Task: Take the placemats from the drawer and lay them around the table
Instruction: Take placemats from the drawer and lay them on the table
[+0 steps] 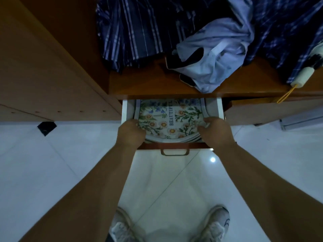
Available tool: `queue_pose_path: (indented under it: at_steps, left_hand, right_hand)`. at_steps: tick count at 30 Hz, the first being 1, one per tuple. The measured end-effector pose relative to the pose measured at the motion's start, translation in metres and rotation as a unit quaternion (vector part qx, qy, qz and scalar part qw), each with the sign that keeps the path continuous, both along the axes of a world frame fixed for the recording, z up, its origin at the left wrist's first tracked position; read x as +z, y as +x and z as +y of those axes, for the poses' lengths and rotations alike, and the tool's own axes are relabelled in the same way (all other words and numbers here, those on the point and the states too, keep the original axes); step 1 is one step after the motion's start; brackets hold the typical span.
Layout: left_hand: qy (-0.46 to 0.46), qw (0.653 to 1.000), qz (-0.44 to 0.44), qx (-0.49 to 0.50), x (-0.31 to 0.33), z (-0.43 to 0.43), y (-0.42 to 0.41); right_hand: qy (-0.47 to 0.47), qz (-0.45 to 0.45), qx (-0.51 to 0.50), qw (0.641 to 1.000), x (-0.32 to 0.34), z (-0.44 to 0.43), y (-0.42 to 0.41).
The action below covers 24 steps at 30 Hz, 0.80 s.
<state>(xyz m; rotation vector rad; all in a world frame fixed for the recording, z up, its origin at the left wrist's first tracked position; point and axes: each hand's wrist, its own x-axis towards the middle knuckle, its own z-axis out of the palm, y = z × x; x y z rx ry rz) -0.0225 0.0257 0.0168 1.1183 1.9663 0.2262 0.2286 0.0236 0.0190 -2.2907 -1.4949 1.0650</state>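
Note:
A stack of placemats (170,117) lies in the open white-walled drawer (125,110). The top one has a daisy and leaf print with the word BEAUTIFUL, and grey edges of others show beneath it. My left hand (131,134) grips the stack's left edge, fingers curled under it. On the right edge, my right hand (215,131) holds the stack, thumb on top. The far part of the stack is hidden under the wooden shelf above.
The drawer's wooden front with a metal handle (174,152) points toward me. On the shelf above lie dark plaid cloth (132,30), a pale blue garment (215,55) and a folded umbrella (297,75). White tiled floor (52,172) and my shoes (216,222) are below.

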Motion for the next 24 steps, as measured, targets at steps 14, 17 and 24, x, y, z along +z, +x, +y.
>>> queue_pose_path:
  at_steps: [14,17,24]
  left_hand:
    - [-0.033,0.970,-0.197,0.137,0.000,0.007,0.003]
    - [-0.057,0.952,-0.247,0.172,0.009,0.015,0.001]
    - [-0.094,0.913,-0.306,0.254,0.019,0.024,-0.007]
  right_hand:
    - [-0.125,0.226,-0.190,0.947,0.003,0.015,0.000]
    - [-0.093,0.276,-0.232,0.928,0.013,0.015,0.005]
    - [-0.161,0.326,-0.227,0.903,0.023,0.032,0.027]
